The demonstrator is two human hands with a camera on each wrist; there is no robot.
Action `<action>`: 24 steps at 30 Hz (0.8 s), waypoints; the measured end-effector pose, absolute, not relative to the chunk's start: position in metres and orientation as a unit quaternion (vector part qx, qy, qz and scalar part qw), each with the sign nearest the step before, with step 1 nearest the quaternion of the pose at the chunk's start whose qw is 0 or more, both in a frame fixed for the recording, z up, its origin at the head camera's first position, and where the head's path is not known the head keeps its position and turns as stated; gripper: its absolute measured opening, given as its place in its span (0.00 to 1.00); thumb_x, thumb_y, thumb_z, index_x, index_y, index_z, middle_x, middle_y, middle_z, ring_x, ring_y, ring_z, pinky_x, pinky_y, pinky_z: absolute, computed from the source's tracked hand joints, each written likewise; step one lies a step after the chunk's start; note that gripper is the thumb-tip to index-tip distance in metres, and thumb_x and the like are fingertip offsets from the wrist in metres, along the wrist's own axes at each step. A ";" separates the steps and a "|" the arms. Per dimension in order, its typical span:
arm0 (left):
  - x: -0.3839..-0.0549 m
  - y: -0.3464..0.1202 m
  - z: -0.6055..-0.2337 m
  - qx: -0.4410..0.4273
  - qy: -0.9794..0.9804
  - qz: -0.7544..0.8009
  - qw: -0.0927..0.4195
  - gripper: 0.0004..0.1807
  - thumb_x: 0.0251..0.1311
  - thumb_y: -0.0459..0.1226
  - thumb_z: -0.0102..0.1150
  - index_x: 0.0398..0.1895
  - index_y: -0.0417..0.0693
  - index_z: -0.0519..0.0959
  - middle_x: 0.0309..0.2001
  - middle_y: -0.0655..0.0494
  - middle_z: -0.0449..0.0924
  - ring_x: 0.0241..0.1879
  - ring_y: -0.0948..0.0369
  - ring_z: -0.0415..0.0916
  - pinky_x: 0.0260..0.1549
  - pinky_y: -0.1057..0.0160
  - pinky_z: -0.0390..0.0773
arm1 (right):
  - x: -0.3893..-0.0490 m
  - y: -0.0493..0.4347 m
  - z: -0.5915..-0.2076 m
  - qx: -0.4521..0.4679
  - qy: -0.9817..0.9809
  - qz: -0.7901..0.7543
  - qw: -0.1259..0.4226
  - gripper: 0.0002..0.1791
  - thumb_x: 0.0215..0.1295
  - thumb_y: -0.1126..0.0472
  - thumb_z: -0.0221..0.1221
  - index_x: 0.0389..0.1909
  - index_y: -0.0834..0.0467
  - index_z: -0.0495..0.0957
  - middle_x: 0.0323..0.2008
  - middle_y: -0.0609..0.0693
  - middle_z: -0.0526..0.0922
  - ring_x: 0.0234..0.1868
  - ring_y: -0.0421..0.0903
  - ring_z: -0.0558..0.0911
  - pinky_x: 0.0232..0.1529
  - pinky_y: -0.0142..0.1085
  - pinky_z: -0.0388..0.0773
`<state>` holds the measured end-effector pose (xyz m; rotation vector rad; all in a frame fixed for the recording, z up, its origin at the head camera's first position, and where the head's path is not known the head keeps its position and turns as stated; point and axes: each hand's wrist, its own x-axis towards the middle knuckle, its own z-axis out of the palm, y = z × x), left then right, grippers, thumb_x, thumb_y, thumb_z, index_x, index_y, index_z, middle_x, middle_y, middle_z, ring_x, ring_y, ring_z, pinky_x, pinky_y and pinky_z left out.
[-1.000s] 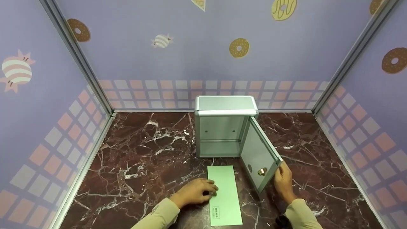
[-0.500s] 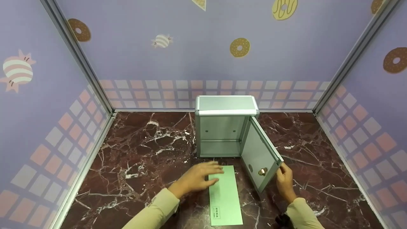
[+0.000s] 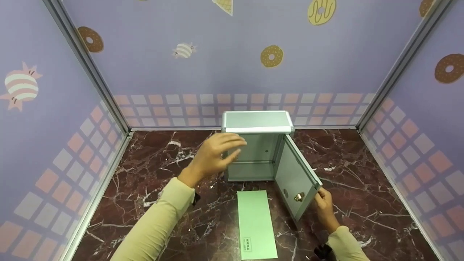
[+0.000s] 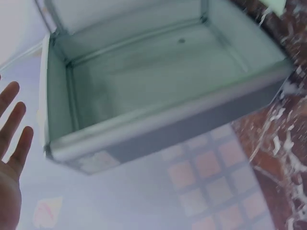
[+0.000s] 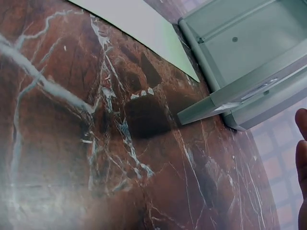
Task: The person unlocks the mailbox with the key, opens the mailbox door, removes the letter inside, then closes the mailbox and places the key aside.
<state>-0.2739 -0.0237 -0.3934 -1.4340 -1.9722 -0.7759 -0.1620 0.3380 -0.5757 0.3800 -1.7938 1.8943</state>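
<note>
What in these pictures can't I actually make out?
Print on the green envelope: too small to read, head view.
Right hand: fingers partly hidden behind the door, head view; cut off by the right edge, right wrist view.
Left hand: cut off by the left edge, left wrist view.
Metal box: part of its left side hidden behind the left hand, head view.

Red-brown tabletop [image 5: 53,139] with white veins, and a dark shadow [image 5: 148,117] near the middle. Along the top, a pale sheet [image 5: 144,28], flat, cut off by the frame. At upper right, a metal box [image 5: 268,36] with its door [image 5: 259,79] swung out, near a corner of the sheet. Squared wall [image 5: 278,163] beyond. At the right edge, a partly cropped hand [image 5: 302,167], grip out of sight.
</note>
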 end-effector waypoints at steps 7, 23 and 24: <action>-0.293 -0.027 -0.374 -0.508 -0.759 -0.279 0.296 0.16 0.66 0.38 0.59 0.56 0.49 0.81 0.61 0.54 0.76 0.64 0.55 0.68 0.66 0.56 0.60 | -0.163 0.338 -0.574 0.144 -0.656 0.697 0.251 0.23 0.66 0.78 0.41 0.32 0.59 0.85 0.24 0.45 0.81 0.24 0.37 0.74 0.23 0.28 0.71; -0.327 -0.039 -0.372 -0.459 -0.831 -0.258 0.181 0.30 0.77 0.53 0.25 0.68 0.53 0.72 0.72 0.55 0.62 0.73 0.55 0.50 0.71 0.53 0.45 | -0.162 0.335 -0.565 0.165 -0.633 0.710 0.262 0.20 0.63 0.80 0.43 0.26 0.61 0.82 0.18 0.40 0.71 0.16 0.42 0.61 0.14 0.43 0.51; -0.328 -0.038 -0.371 -0.458 -0.833 -0.257 0.175 0.30 0.77 0.52 0.24 0.68 0.53 0.72 0.72 0.55 0.61 0.74 0.55 0.49 0.71 0.54 0.44 | -0.162 0.335 -0.564 0.169 -0.627 0.713 0.263 0.21 0.63 0.80 0.43 0.27 0.61 0.82 0.18 0.41 0.72 0.17 0.41 0.62 0.14 0.42 0.52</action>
